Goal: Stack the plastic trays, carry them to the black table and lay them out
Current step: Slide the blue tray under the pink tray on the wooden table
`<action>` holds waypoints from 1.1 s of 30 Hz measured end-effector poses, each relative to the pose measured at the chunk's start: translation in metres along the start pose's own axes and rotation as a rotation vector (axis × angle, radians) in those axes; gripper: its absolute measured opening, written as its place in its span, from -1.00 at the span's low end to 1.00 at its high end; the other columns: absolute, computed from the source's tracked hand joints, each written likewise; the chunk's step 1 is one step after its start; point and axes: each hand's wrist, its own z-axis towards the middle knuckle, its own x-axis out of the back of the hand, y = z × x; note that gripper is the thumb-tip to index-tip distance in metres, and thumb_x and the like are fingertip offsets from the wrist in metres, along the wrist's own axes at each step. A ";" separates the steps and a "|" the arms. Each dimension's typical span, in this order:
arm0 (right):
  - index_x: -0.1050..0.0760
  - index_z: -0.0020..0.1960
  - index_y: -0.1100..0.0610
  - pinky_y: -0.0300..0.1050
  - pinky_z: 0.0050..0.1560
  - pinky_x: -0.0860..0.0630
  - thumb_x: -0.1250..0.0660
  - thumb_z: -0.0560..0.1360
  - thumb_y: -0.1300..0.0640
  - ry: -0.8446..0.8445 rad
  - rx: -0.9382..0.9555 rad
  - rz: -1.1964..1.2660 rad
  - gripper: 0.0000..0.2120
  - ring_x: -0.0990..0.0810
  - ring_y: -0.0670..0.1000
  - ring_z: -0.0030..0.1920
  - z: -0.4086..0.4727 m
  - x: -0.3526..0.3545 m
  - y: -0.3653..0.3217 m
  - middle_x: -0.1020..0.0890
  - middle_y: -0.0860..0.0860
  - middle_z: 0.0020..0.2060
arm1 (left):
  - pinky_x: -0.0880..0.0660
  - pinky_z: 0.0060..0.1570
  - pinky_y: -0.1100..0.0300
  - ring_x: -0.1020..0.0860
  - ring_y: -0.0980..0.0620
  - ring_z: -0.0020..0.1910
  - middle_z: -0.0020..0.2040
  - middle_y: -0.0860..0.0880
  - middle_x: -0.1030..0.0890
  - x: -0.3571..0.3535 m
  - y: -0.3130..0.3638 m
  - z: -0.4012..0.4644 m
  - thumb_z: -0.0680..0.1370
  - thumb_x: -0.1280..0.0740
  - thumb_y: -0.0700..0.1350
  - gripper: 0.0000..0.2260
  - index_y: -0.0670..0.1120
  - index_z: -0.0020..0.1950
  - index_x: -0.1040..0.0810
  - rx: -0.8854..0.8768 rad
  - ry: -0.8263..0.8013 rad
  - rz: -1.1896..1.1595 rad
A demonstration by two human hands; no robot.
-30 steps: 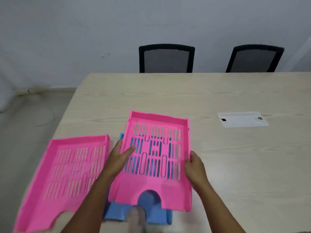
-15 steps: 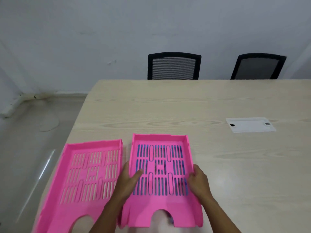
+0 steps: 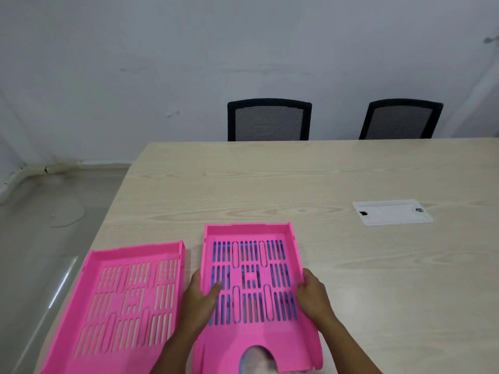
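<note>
A pink slotted plastic tray (image 3: 251, 268) lies nested on a blue tray, whose blue shows through the slots (image 3: 280, 255) and at the front notch. My left hand (image 3: 201, 300) grips the pink tray's left wall, thumb inside. My right hand (image 3: 313, 296) holds its right wall. A second pink tray (image 3: 127, 300) lies flat on the light wooden table (image 3: 270, 184) just to the left, near the table's left edge, untouched.
A white cable-port cover (image 3: 391, 211) is set into the table to the right. Two black mesh chairs (image 3: 270, 120) (image 3: 399, 118) stand at the far edge against the wall. Grey floor (image 3: 40, 238) lies to the left.
The pink tray I held tilted above the blue tray has come down and now sits nested on it. Both hands stay on its sides.
</note>
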 end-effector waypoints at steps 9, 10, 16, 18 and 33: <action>-0.51 0.11 0.19 -0.36 -0.33 -0.41 -0.08 0.56 0.41 -0.013 -0.011 -0.015 -0.70 -0.57 -0.13 -0.23 0.004 0.008 0.001 -0.62 0.01 -0.16 | -0.29 0.39 -0.19 -0.33 -0.23 0.49 0.57 -0.16 -0.26 -0.008 -0.001 -0.003 0.58 -0.33 0.08 -0.32 -0.05 0.60 -0.10 0.006 -0.014 0.054; -0.51 0.12 0.18 -0.37 -0.33 -0.41 -0.08 0.56 0.40 -0.024 -0.011 -0.016 -0.70 -0.57 -0.14 -0.23 0.004 0.009 0.000 -0.63 0.02 -0.15 | -0.29 0.39 -0.19 -0.32 -0.22 0.49 0.57 -0.16 -0.27 -0.008 -0.002 -0.002 0.58 -0.33 0.06 -0.34 -0.05 0.60 -0.12 0.001 -0.004 0.046; -0.50 0.23 0.22 -0.43 -0.33 -0.39 -0.09 0.60 0.37 -0.019 0.003 -0.008 -0.70 -0.55 -0.21 -0.22 0.002 0.004 0.003 -0.61 0.03 -0.11 | -0.28 0.40 -0.19 -0.30 -0.23 0.50 0.58 -0.16 -0.23 -0.005 -0.007 0.001 0.60 -0.31 0.01 -0.35 -0.05 0.60 -0.09 -0.017 -0.011 0.065; -0.50 0.26 0.21 -0.41 -0.29 -0.45 -0.11 0.60 0.35 -0.003 -0.002 0.011 -0.69 -0.55 -0.22 -0.21 0.001 0.003 0.004 -0.64 0.05 -0.08 | -0.28 0.40 -0.20 -0.31 -0.23 0.49 0.58 -0.17 -0.23 -0.006 -0.007 0.000 0.60 -0.30 0.03 -0.35 -0.05 0.61 -0.08 -0.017 -0.015 0.077; -0.44 0.47 0.25 -0.02 0.48 -0.38 -0.28 0.61 0.25 0.048 0.329 0.110 -0.58 -0.52 0.10 0.41 -0.027 -0.079 -0.091 -0.55 0.16 0.41 | -0.35 0.38 0.02 -0.44 -0.10 0.42 0.45 -0.14 -0.48 0.095 -0.026 0.006 0.59 -0.34 -0.14 -0.56 -0.09 0.47 -0.40 -0.122 0.236 -0.078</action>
